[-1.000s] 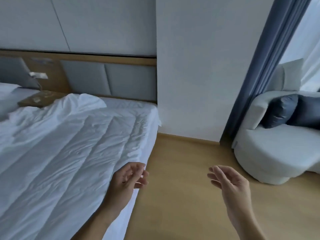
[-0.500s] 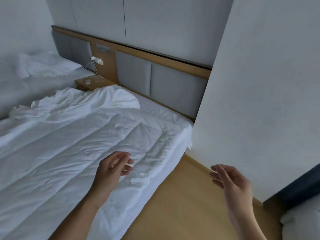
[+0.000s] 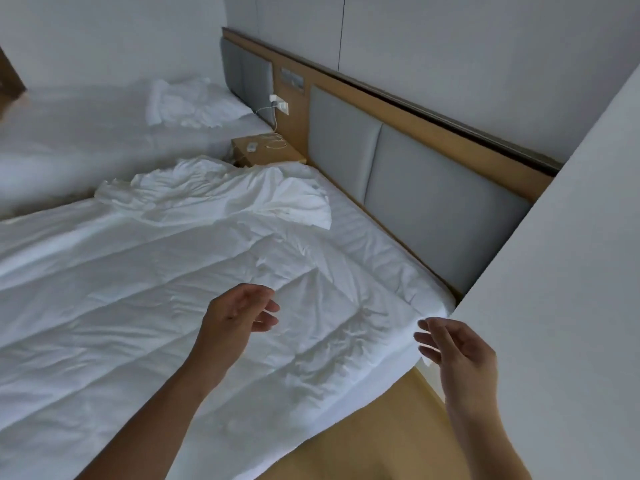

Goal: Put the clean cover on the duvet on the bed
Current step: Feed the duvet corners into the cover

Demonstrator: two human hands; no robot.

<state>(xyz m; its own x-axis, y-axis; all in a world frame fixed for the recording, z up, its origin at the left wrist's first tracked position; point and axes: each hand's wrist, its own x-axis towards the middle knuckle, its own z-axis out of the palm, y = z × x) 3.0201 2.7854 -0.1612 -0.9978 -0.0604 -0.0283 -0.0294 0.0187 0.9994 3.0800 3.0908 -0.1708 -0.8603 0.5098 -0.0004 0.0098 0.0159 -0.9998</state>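
The bed (image 3: 363, 216) lies ahead of and below the left hand (image 3: 239, 317) and the right hand (image 3: 457, 351), and the quilted duvet (image 3: 138, 306) is spread over it. Its long axis is judged to run from the headboard (image 3: 433, 202) end, beside the right hand, away past the left forearm. A crumpled white sheet, taken to be the clean cover (image 3: 225, 192), is heaped beyond the left hand and well apart from it, so that hand is judged the nearer.

The left hand is held above the duvet, fingers loosely curled, nothing grasped. The right hand is held relaxed just beside the duvet's near corner; whether the corner is touched cannot be told. The cover's opening is hidden in folds, and the duvet's far end is cut off.
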